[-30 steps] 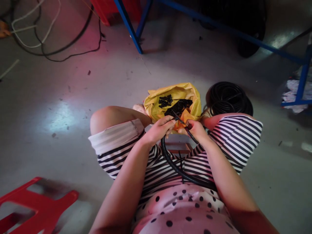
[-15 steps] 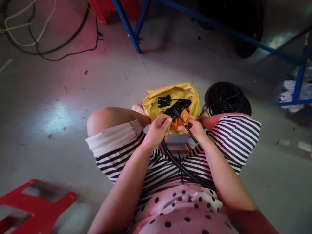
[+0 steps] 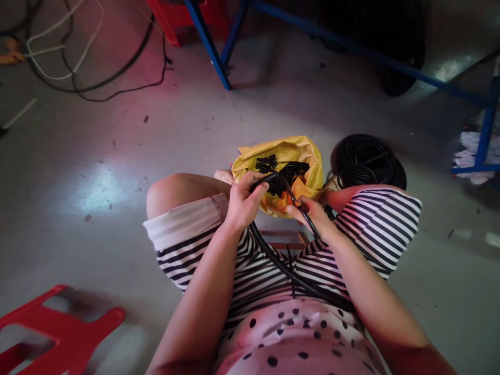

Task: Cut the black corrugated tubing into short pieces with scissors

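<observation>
My left hand (image 3: 245, 200) is closed around a black corrugated hose (image 3: 273, 256), whose end sticks out past the thumb over the bag. From the hand the hose curves down across my lap to the right. In my right hand (image 3: 312, 214) is a pair of scissors (image 3: 294, 199), blades pointing up and left, their tips close to the hose end. Below both hands a yellow bag (image 3: 244, 159) stands on the floor with its mouth spread wide. Short cut pieces of black hose (image 3: 295, 171) lie inside it, beside an orange patch of the lining.
A coil of black hose (image 3: 369, 161) lies on the floor right of the bag. Blue metal frame legs (image 3: 213, 49) stand ahead, near a red stool (image 3: 167, 21). Another red stool (image 3: 66, 333) is at lower left. Loose cables (image 3: 113, 78) lie at upper left.
My left hand has shifted slightly left, and a longer stretch of hose end now shows beyond its thumb. The scissors stay in my right hand. The whole view has shifted slightly.
</observation>
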